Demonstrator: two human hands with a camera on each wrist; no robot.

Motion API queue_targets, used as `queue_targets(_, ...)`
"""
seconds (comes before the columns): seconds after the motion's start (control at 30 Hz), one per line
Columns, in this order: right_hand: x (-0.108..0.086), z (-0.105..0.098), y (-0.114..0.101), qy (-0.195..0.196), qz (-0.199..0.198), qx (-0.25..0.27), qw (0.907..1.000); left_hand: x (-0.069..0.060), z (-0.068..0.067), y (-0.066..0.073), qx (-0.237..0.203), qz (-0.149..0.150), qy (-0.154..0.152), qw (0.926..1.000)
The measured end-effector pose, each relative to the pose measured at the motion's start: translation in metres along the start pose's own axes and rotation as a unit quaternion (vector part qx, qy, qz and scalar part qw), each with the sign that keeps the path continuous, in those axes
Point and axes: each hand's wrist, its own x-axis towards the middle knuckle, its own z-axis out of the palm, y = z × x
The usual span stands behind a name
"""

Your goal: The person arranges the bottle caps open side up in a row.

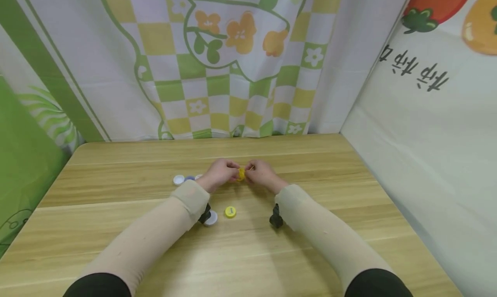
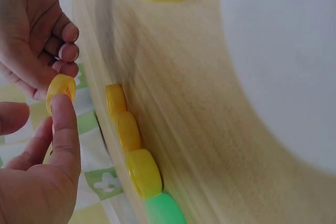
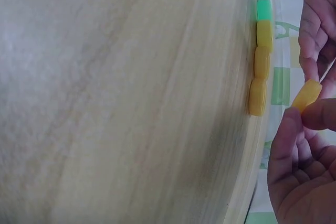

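Both hands meet over the far half of the table around one small yellow bottle cap [image 2: 61, 92]. My right hand [image 1: 262, 173] pinches this cap between thumb and forefinger [image 3: 286, 135]. On the cap's other side, my left hand [image 1: 222, 173] touches it with an outstretched forefinger [image 2: 64, 121], its thumb [image 2: 13, 117] standing apart. Beneath them runs a row of caps: several yellow ones, among them a larger yellow cap [image 2: 143, 173], then a green cap [image 3: 263, 10]. Farther left in the row are a blue cap [image 1: 189, 178] and a white cap [image 1: 179, 180].
A yellow cap with printing [image 1: 230, 211] lies nearer to me on the wooden table [image 1: 240, 254]. Beside it, a white cap [image 1: 211, 218] is partly covered by the left wrist's black camera [image 1: 204, 214]. A patterned curtain [image 1: 233, 94] hangs behind the table.
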Motion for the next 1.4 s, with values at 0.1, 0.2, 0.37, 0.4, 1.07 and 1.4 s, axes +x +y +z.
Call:
queue_targets(0.1, -0.003, -0.001, -0.002, 0.005, 0.008, -0.015, 0.9998, 0.000, 0.003, -0.002, 0.011, 0.006, -0.001, 0.9999)
queue_targets(0.2, -0.004, -0.002, -0.001, 0.012, 0.013, -0.032, 0.9993, 0.001, 0.006, -0.004, 0.021, 0.011, -0.004, 0.9997)
queue_targets(0.37, 0.000, -0.001, 0.004, 0.022, 0.007, -0.055, 0.9982, 0.006, 0.006, -0.006, 0.032, 0.010, -0.007, 0.9994)
queue_targets(0.4, 0.001, -0.001, 0.005, 0.023, 0.005, -0.057, 0.9981, 0.007, 0.006, -0.006, 0.034, 0.007, -0.009, 0.9993)
queue_targets(1.07, 0.003, -0.005, 0.016, 0.030, 0.019, 0.008, 0.9994, 0.022, 0.006, 0.004, 0.025, -0.039, -0.037, 0.9982)
queue_targets(1.4, 0.002, -0.007, 0.019, 0.040, 0.037, 0.025, 0.9982, 0.024, 0.012, 0.004, 0.019, -0.027, -0.038, 0.9987)
